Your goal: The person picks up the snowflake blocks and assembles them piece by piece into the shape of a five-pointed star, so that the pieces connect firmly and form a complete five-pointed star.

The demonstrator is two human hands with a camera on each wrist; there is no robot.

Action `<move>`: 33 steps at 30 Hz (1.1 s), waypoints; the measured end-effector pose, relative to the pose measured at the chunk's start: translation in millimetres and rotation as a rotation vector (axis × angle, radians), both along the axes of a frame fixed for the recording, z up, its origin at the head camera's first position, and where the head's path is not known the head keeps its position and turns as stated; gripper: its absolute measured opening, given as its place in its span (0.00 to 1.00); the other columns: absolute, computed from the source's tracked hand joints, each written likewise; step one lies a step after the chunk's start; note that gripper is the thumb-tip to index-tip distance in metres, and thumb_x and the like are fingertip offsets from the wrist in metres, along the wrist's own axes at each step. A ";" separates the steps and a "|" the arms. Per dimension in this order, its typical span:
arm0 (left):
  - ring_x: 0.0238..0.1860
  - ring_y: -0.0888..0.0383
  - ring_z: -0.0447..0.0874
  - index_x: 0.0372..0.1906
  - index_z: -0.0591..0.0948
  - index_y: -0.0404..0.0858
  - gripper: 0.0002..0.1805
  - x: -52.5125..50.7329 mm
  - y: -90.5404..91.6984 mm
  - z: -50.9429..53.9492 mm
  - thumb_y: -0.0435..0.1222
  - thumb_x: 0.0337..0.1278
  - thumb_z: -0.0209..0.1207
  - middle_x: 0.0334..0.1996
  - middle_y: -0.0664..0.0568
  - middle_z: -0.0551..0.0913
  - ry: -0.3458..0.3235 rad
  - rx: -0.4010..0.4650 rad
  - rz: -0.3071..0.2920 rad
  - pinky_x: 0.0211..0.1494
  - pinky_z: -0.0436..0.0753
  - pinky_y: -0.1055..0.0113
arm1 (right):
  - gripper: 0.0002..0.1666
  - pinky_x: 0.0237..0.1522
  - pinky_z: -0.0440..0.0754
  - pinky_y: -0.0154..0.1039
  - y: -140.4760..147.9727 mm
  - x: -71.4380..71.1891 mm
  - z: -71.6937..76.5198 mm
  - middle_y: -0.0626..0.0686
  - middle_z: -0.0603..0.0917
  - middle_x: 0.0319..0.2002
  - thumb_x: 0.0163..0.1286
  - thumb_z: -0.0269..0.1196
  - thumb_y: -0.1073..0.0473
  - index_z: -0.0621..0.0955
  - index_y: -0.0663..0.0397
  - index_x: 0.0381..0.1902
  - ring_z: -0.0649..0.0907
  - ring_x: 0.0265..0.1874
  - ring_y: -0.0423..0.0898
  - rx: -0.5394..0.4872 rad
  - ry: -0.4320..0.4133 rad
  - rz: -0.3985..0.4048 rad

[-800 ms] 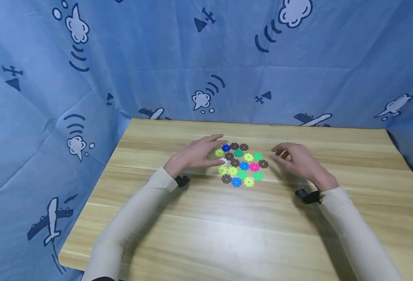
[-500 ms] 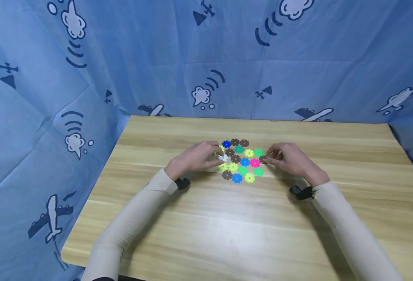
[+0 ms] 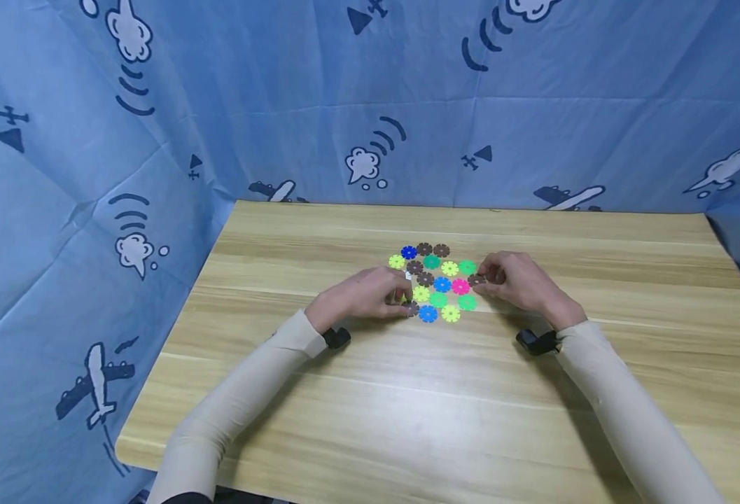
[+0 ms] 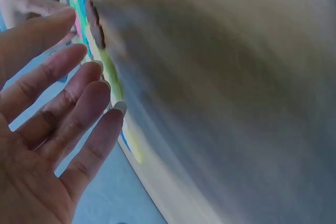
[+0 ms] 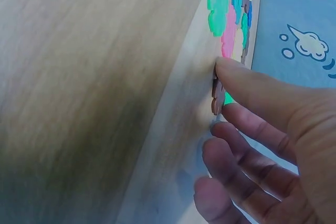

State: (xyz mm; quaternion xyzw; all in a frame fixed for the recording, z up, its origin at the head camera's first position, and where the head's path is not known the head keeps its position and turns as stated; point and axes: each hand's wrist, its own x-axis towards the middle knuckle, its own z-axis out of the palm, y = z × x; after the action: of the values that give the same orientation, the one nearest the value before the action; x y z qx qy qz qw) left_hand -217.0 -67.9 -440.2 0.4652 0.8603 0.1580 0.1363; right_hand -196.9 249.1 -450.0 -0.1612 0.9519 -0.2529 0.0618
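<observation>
Flat, notched flower-shaped plastic discs in several colours lie in a cluster on the wooden table [image 3: 407,392]. At the cluster's right edge, my right hand [image 3: 519,283] pinches a brown disc [image 5: 217,98] between thumb and index finger. My left hand [image 3: 370,292] reaches over the left edge, thumb near a lower-left brown disc [image 3: 414,309] and the other fingers by a white disc [image 3: 408,276]. Part of the left column is hidden under those fingers. In the left wrist view the fingertips rest against the discs' edge, loosely bent and apart from the thumb.
Blue printed cloth [image 3: 281,105] hangs behind the table and along its left side. Within the cluster lie a pink disc [image 3: 461,286], a blue disc [image 3: 428,313] and a dark blue disc [image 3: 409,253]. Dark wrist cameras [image 3: 536,342] sit under both wrists.
My right hand has moved left onto the brown disc and pinches it. My left hand has come down along the cluster's left edge, nearer the front. The head view has tilted slightly.
</observation>
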 end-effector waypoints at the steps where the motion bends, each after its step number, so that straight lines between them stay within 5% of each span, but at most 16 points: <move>1: 0.38 0.61 0.81 0.46 0.87 0.44 0.11 1.2 1.4 -0.1 0.46 0.67 0.69 0.38 0.55 0.85 0.000 -0.005 -0.004 0.43 0.81 0.71 | 0.13 0.39 0.81 0.42 -0.6 0.0 -0.1 0.56 0.87 0.35 0.67 0.74 0.57 0.86 0.60 0.44 0.83 0.33 0.48 -0.003 0.001 0.000; 21: 0.41 0.63 0.80 0.47 0.86 0.44 0.13 7.6 7.7 -9.4 0.46 0.64 0.70 0.43 0.56 0.85 0.013 -0.004 0.118 0.46 0.84 0.71 | 0.12 0.40 0.83 0.34 -1.0 5.1 -0.2 0.60 0.88 0.37 0.62 0.75 0.68 0.82 0.61 0.40 0.86 0.35 0.51 -0.125 -0.021 -0.011; 33: 0.45 0.61 0.83 0.49 0.87 0.42 0.11 9.4 9.3 -7.8 0.38 0.64 0.70 0.45 0.54 0.86 -0.044 0.050 0.151 0.50 0.85 0.71 | 0.05 0.40 0.83 0.37 -0.8 7.3 -1.0 0.60 0.88 0.39 0.73 0.67 0.65 0.83 0.60 0.43 0.86 0.37 0.51 -0.112 -0.015 -0.015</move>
State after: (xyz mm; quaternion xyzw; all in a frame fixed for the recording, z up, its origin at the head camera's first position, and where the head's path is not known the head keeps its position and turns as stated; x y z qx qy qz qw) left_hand -207.5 -58.6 -448.0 0.3985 0.8856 0.1993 0.1312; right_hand -189.6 248.2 -451.0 -0.1553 0.9369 -0.3076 0.0581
